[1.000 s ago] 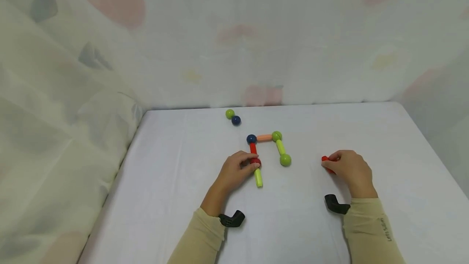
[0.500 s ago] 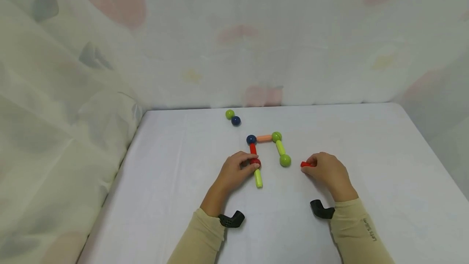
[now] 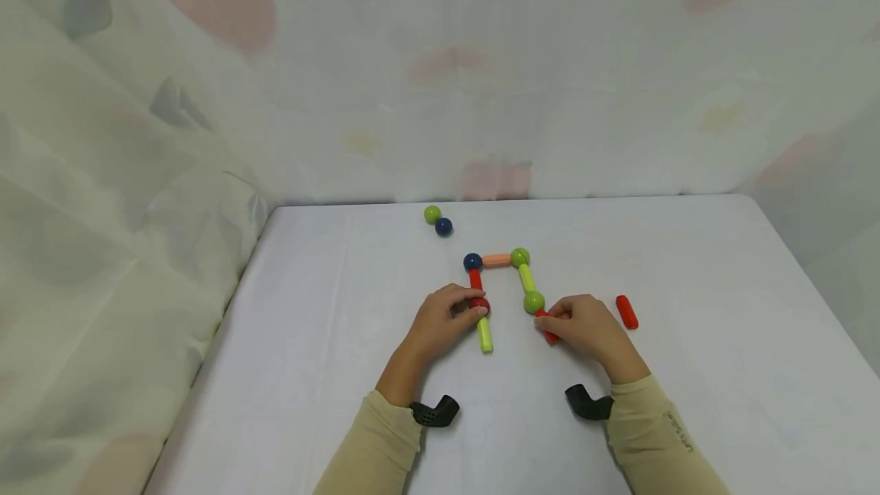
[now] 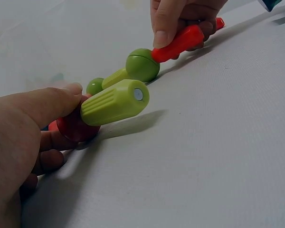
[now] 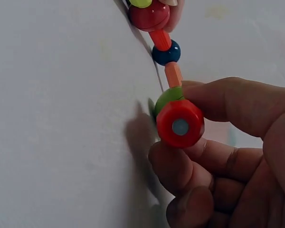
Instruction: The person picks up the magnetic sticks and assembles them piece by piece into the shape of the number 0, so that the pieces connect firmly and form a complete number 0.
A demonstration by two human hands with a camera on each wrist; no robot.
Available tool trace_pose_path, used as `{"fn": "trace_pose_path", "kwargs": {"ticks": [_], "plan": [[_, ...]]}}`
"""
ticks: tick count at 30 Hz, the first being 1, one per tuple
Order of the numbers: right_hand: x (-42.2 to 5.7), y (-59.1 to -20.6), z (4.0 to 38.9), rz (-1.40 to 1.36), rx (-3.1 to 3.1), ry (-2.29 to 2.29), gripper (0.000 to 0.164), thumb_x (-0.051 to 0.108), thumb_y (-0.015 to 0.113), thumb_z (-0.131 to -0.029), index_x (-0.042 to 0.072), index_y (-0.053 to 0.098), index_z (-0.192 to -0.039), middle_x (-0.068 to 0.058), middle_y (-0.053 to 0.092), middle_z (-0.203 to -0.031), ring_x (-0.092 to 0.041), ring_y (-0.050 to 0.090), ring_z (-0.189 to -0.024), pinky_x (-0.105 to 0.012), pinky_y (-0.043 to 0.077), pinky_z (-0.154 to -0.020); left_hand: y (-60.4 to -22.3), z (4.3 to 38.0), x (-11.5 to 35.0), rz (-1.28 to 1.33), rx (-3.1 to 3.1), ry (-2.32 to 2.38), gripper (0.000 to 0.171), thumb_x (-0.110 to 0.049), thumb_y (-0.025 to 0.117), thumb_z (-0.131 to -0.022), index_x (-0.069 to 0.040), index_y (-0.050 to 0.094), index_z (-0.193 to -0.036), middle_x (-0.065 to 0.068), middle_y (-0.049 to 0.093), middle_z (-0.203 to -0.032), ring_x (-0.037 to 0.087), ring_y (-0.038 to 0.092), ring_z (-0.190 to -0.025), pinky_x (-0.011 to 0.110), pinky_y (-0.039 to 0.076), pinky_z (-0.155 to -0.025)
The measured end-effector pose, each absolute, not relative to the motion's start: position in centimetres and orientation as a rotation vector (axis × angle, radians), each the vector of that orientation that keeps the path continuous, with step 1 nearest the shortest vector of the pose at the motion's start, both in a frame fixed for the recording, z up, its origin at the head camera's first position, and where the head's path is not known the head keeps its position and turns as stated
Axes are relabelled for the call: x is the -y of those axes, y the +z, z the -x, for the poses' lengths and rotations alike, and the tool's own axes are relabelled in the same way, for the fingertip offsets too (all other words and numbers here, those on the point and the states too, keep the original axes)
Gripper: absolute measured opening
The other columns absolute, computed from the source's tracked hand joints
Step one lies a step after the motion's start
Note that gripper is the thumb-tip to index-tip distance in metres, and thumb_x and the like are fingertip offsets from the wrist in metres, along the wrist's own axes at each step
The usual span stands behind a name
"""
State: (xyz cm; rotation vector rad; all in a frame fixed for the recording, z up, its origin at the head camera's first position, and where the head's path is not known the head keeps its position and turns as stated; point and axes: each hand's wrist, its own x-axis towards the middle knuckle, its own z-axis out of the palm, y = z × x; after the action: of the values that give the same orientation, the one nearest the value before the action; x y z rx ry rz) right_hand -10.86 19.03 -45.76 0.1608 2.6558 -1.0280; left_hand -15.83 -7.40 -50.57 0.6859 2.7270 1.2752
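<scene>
My right hand [image 3: 584, 327] pinches red rod [image 3: 548, 329], its tip touching green ball [image 3: 533, 301] at chain's end on worktop [image 3: 687, 403]. My left hand [image 3: 440, 323] grips red ball [image 3: 480, 303] above yellow-green rod [image 3: 485, 334]. Spare red rod [image 3: 626, 312] near right hand.

Red rod [image 4: 180, 42] against green ball [image 4: 142, 65]

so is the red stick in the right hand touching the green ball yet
Touching: the left wrist view shows the red stick tip against the green ball, pinched by the right hand.
</scene>
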Motion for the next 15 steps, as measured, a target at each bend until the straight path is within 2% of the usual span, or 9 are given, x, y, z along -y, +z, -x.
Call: {"fn": "trace_pose_path", "kwargs": {"ticks": [8, 15], "plan": [[-18.0, -46.5, 10.9, -0.164, -2.661, -1.05, 0.04, 0.045, 0.071, -0.086, 0.008, 0.072, -0.101, -0.001, 0.062, -0.074, -0.018, 0.053, -0.074, -0.028, 0.041, -0.063, -50.6, 15.8, 7.3, -0.691, -2.736, 1.27, 0.032, -0.043, 0.067, -0.091, -0.026, 0.071, -0.118, -0.012, 0.063, -0.097, 0.008, 0.054, -0.089, 0.026, 0.047, -0.078], [-17.2, -46.7, 10.8, -0.166, -2.715, -1.053, 0.034, 0.038, 0.07, -0.087, 0.006, 0.07, -0.099, -0.002, 0.059, -0.07, -0.018, 0.052, -0.066, -0.029, 0.04, -0.059, -50.6, 15.7, 7.3, -0.681, -2.732, 1.282, 0.031, -0.043, 0.068, -0.091, -0.027, 0.071, -0.118, -0.013, 0.064, -0.098, 0.008, 0.054, -0.089, 0.027, 0.047, -0.078]]}}
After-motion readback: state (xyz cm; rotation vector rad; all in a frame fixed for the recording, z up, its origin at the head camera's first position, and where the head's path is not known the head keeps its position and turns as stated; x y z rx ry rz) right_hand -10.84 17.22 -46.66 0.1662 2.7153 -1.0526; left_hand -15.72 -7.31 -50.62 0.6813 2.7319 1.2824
